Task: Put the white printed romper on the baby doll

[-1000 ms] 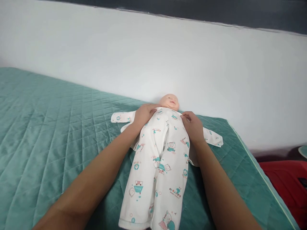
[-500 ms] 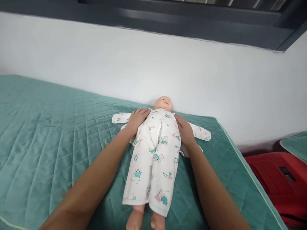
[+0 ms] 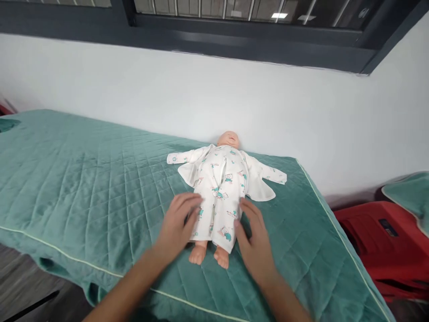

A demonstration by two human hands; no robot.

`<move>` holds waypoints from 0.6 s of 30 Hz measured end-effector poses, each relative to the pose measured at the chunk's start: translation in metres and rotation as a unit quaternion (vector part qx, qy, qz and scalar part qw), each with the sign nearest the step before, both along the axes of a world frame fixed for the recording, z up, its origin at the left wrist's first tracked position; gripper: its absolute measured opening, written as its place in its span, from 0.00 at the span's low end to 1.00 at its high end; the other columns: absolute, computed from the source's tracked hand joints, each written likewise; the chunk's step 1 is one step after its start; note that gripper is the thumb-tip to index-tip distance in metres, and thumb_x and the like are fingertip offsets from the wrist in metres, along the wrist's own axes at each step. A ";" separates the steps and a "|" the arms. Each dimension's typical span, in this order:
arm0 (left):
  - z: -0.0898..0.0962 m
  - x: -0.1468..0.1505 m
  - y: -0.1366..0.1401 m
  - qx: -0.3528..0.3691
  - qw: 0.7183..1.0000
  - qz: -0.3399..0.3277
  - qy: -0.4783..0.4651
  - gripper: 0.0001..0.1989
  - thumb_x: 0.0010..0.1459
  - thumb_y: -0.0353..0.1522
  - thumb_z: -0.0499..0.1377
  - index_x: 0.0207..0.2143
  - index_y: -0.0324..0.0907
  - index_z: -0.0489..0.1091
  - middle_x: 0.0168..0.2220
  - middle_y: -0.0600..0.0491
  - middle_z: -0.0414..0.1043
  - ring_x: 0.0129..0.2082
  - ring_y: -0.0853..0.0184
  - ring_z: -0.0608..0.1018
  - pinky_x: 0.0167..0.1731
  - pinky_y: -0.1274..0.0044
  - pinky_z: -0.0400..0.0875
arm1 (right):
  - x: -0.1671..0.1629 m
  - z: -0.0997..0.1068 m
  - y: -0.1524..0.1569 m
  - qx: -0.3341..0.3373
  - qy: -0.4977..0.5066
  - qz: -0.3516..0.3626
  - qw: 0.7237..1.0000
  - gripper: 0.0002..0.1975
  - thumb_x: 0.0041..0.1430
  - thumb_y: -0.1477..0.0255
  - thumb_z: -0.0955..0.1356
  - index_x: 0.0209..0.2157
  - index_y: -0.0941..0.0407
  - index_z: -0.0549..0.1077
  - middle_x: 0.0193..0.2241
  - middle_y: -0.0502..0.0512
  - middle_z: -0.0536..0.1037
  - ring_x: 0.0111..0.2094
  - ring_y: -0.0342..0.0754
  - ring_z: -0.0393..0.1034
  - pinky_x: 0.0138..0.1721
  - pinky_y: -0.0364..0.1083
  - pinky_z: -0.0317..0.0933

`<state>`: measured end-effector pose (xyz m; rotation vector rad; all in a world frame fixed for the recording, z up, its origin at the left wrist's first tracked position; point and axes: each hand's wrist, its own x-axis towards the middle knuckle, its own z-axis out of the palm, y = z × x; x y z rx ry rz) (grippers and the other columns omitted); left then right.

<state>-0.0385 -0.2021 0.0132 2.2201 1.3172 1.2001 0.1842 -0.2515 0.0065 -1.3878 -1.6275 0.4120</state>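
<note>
A baby doll [image 3: 229,139] lies on its back on the green quilted cover [image 3: 127,179], its head close to the wall and its bare feet pointing toward me. White printed pants [image 3: 219,197] cover its legs and reach high up the torso. A white printed jacket [image 3: 259,188] lies spread out beneath, with both sleeves stretched to the sides. My left hand [image 3: 181,219], fingers apart and curved, is beside one pant leg. On the other side, my right hand [image 3: 253,232] is open with thumb and fingers spread near the other leg. Neither grips the cloth.
Behind the doll rises a white wall [image 3: 134,89] with a dark window frame [image 3: 234,40] and bars above. A red plastic object [image 3: 378,241] stands to the right below the cover's edge. Grey floor [image 3: 27,277] shows at lower left.
Both hands have left the doll's sides at the waist and come back toward me, down to the lower legs. My view has pulled back, showing more of the window and floor.
</note>
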 end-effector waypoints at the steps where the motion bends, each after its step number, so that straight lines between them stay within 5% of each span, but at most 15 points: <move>1: 0.002 0.002 -0.016 -0.012 1.000 -0.022 0.010 0.15 0.65 0.32 0.51 0.51 0.51 0.69 0.51 0.50 0.72 0.54 0.59 0.71 0.55 0.62 0.67 | -0.005 -0.002 -0.014 -0.010 0.002 0.008 1.000 0.21 0.64 0.69 0.63 0.58 0.44 0.64 0.61 0.55 0.63 0.63 0.54 0.57 0.63 0.61 0.56; 6: 0.006 0.017 -0.056 -0.045 0.996 -0.054 0.052 0.15 0.61 0.31 0.56 0.50 0.50 0.68 0.51 0.49 0.71 0.54 0.57 0.70 0.54 0.63 0.68 | -0.018 -0.017 -0.056 -0.046 -0.013 -0.005 0.999 0.22 0.59 0.72 0.65 0.55 0.43 0.64 0.54 0.58 0.67 0.55 0.58 0.64 0.53 0.61 0.66; 13: 0.002 0.038 -0.056 -0.044 0.995 -0.020 0.082 0.07 0.65 0.30 0.53 0.45 0.46 0.67 0.48 0.50 0.74 0.55 0.56 0.68 0.48 0.62 0.65 | -0.034 -0.023 -0.058 -0.054 -0.033 -0.030 0.998 0.10 0.61 0.74 0.64 0.45 0.51 0.66 0.41 0.57 0.71 0.42 0.54 0.68 0.41 0.55 0.67; 18: 0.004 0.042 -0.053 -0.048 0.994 -0.010 0.094 0.04 0.64 0.30 0.55 0.41 0.45 0.68 0.44 0.52 0.75 0.51 0.58 0.70 0.44 0.65 0.62 | -0.037 -0.024 -0.054 -0.067 -0.055 -0.047 0.995 0.07 0.65 0.69 0.64 0.45 0.53 0.67 0.40 0.56 0.72 0.42 0.52 0.67 0.42 0.51 0.64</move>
